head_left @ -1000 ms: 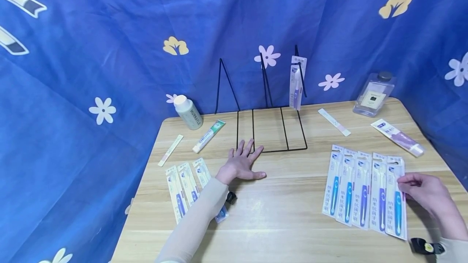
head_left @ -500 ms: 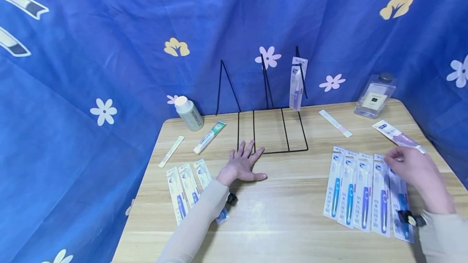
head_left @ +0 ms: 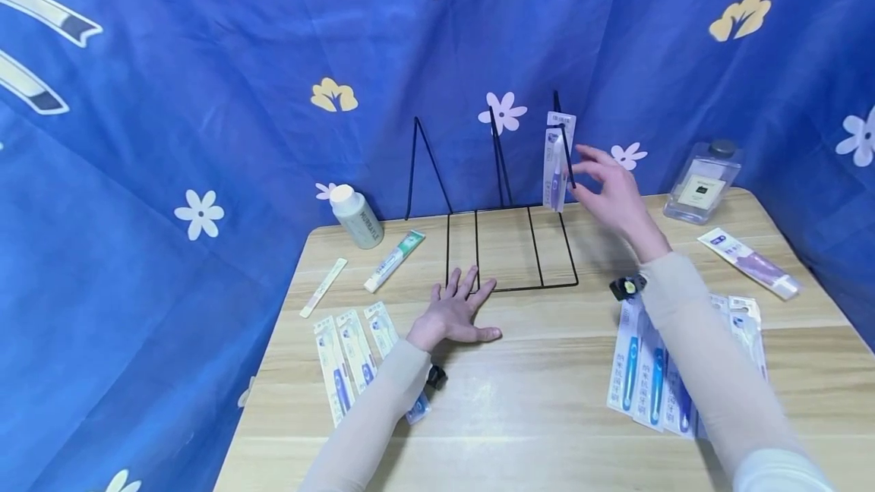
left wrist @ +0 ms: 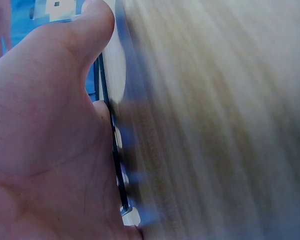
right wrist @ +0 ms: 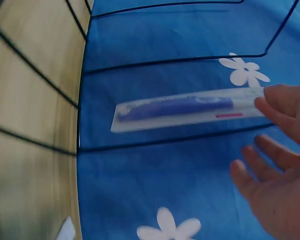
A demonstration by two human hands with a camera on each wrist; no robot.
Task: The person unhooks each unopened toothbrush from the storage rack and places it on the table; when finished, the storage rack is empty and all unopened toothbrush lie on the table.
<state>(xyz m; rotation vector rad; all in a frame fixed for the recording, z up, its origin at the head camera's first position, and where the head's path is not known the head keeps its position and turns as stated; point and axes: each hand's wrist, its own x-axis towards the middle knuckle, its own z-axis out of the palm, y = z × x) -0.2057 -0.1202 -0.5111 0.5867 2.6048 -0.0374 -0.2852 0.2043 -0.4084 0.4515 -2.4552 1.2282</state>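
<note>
My right hand [head_left: 613, 192] is raised at the right end of a black wire rack [head_left: 536, 249], its fingers loosely spread. Just left of them hangs a packaged toothbrush [head_left: 554, 162] with a purple handle. In the right wrist view, the fingers [right wrist: 277, 102] overlap one end of that toothbrush's pack [right wrist: 175, 107]. My left hand [head_left: 456, 317] is spread on the wooden table, fingertips over the rack's front wire. More packaged toothbrushes [head_left: 629, 374] lie in a row at right, partly hidden under the right sleeve. Several others [head_left: 353, 344] lie at left, one partly behind the left arm.
A white-capped bottle [head_left: 358, 216] and a green-and-white toothpaste tube [head_left: 394, 260] are at the back left. A slim white packet [head_left: 323, 287] lies in front of them. To the right are a clear, dark-capped bottle [head_left: 702, 182] and a purple-and-white tube [head_left: 750, 263]. A blue curtain [head_left: 273, 59] hangs behind.
My right hand has left the rightmost toothbrush pack on the table and moved up and left to the rack, with nothing seen in it. My left hand has stayed in place.
</note>
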